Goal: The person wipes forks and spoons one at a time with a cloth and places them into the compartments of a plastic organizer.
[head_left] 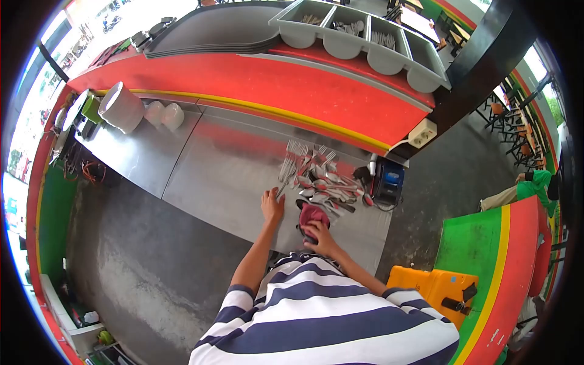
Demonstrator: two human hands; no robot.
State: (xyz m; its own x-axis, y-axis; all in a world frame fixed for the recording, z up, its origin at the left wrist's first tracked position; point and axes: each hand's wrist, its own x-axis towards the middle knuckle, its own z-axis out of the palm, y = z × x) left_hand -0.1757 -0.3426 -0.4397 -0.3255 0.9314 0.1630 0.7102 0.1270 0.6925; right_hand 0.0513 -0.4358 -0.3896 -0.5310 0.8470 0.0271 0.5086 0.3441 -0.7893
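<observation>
My left hand [272, 207] is at the near side of the steel counter, its fingers closed on the handle of a fork [284, 182]. Just beyond it several forks [296, 149] lie with their tines pointing away from me. To their right is a loose heap of spoons [328, 184] mixed with other cutlery. Close to my body, my right hand [322, 238] grips a maroon cloth [313, 215] with dark parts at its edges. The cloth lies against the near edge of the heap, and my palm hides part of it.
A blue-and-black device [389, 182] stands at the counter's right end, below a white power socket [422, 133]. On the red ledge rest stacked dark trays [213, 30] and a grey cutlery holder [365, 45]. White plates [121, 108] and bowls [164, 115] stand left. A yellow case [435, 292] is at right.
</observation>
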